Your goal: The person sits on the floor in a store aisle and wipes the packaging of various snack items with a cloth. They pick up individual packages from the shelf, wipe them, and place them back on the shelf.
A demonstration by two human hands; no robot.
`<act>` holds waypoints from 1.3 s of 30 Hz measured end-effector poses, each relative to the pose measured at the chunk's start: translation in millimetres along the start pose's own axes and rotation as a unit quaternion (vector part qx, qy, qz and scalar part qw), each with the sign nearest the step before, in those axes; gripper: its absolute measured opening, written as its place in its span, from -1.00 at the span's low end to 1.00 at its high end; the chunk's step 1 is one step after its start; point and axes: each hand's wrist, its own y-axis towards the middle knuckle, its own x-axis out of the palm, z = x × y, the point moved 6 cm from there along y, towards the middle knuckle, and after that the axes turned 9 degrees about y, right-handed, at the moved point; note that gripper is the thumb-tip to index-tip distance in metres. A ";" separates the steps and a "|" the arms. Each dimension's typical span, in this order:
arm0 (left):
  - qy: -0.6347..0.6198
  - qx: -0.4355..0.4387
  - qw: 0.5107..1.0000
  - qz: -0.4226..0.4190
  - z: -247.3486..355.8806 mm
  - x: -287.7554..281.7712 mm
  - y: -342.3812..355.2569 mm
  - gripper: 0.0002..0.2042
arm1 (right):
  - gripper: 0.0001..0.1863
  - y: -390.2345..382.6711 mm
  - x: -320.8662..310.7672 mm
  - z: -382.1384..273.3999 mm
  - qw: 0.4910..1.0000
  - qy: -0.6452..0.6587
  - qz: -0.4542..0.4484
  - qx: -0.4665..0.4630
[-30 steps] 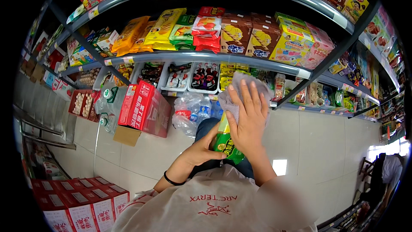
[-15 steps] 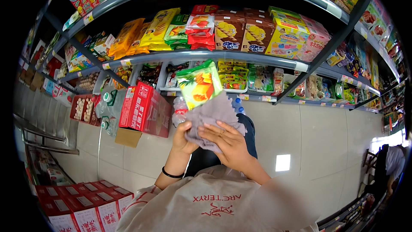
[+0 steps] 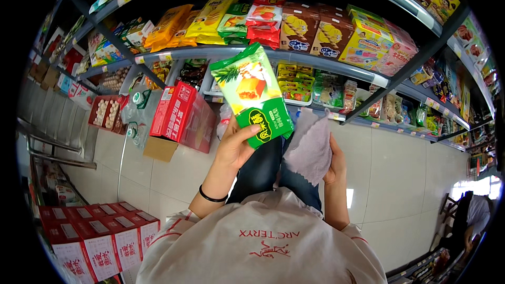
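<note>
A green snack packet (image 3: pixel 253 92) with a pineapple pictured on it is held up in front of the shelves. My left hand (image 3: pixel 238 144) grips its lower end, thumb on the front face and the other fingers behind. To the right hangs a greyish-purple cloth (image 3: pixel 309 144), apart from the packet. My right hand (image 3: pixel 335 160) is closed on the cloth's right side, with most of its fingers hidden behind it. Similar green packets (image 3: pixel 234 21) lie on the shelf ahead, between yellow packets (image 3: pixel 212 18) and red ones (image 3: pixel 264 16).
Shelving (image 3: pixel 263 51) spans the front, with brown boxes (image 3: pixel 300 26) and trays of small snacks below. A red carton (image 3: pixel 181 115) and large clear bottles (image 3: pixel 139 121) stand on the floor at left. Red-and-white boxes (image 3: pixel 100 236) are stacked at lower left. Another person (image 3: pixel 468 221) is at far right.
The cloth has come off the packet and moved right with my right hand. My left hand now holds the packet alone, its whole front showing. The view has shifted slightly.
</note>
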 end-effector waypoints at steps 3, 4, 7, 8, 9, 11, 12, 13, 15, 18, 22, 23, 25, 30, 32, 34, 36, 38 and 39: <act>0.050 0.012 0.999 0.012 4.4 4.2 -3.1 -0.30 | -0.39 -13.4 17.5 4.7 0.995 0.070 -0.053 -0.044; 0.056 0.011 0.998 0.015 2.3 2.3 -2.1 -0.30 | -0.38 -24.3 31.7 6.3 0.990 0.086 -0.082 -0.072; 0.066 -0.008 0.997 0.032 -8.5 -1.1 -8.2 -0.29 | -0.36 -49.0 74.7 9.3 0.964 -0.007 -0.220 -0.148; 0.092 -0.017 0.995 0.021 -13.7 -0.1 -10.9 -0.33 | -0.34 -56.0 89.8 17.1 0.939 -0.107 -0.288 -0.153; 0.117 -0.025 0.993 0.010 -20.8 -1.3 -14.7 -0.36 | -0.30 -59.0 110.7 25.7 0.814 -0.431 -0.313 -0.231; -0.040 -0.094 0.994 -0.032 -41.5 -10.2 -16.4 -0.45 | -0.27 -72.4 154.2 53.9 0.530 -0.710 -0.322 -0.334; 0.057 -0.025 0.996 -0.071 -44.5 -10.5 -21.5 -0.43 | -0.30 -65.4 159.1 67.8 0.523 -0.704 -0.342 -0.336; 0.136 0.042 0.984 -0.109 -54.2 -9.9 -21.2 -0.40 | -0.31 -55.7 154.0 75.8 0.476 -0.745 -0.297 -0.360; 0.037 0.014 0.997 -0.067 -38.0 22.4 -25.9 -0.37 | -0.33 -47.0 152.8 78.6 0.400 -0.791 -0.250 -0.389; 0.104 -0.027 0.991 -0.074 -30.1 20.7 -18.5 -0.27 | -0.34 -42.3 161.4 70.9 0.347 -0.822 -0.194 -0.408; 0.138 -0.066 0.988 -0.033 -27.5 9.0 -36.4 -0.05 | -0.36 -36.3 175.7 53.5 0.371 -0.792 -0.126 -0.469; 0.138 -0.067 0.987 -0.037 -26.0 12.0 -39.9 -0.06 | -0.37 -31.1 173.2 43.6 0.364 -0.768 -0.110 -0.515; 0.140 -0.058 0.987 -0.052 -23.6 18.8 -45.1 -0.11 | -0.40 -24.2 169.7 28.0 0.474 -0.708 -0.115 -0.511; 0.138 -0.075 0.987 -0.024 -21.4 13.7 -42.9 -0.17 | -0.43 -8.3 155.4 29.3 0.673 -0.609 -0.148 -0.394; 0.126 -0.070 0.990 0.001 -19.7 8.2 -41.5 -0.19 | -0.44 -6.1 151.6 36.8 0.674 -0.622 -0.137 -0.374; 0.104 -0.042 0.993 0.028 -12.9 2.5 -36.3 -0.21 | -0.46 -6.3 139.0 46.9 0.676 -0.643 -0.132 -0.334; 0.096 -0.016 0.994 0.046 -4.0 -3.1 -30.0 -0.24 | -0.49 -5.2 124.3 54.9 0.659 -0.662 -0.137 -0.330; 0.103 0.009 0.993 0.065 9.4 -11.4 -26.4 -0.28 | -0.52 -9.7 110.6 63.7 0.629 -0.676 -0.159 -0.351; 0.118 0.014 0.990 0.075 12.1 -15.7 -22.9 -0.37 | -0.53 -7.9 100.1 63.8 0.661 -0.672 -0.147 -0.298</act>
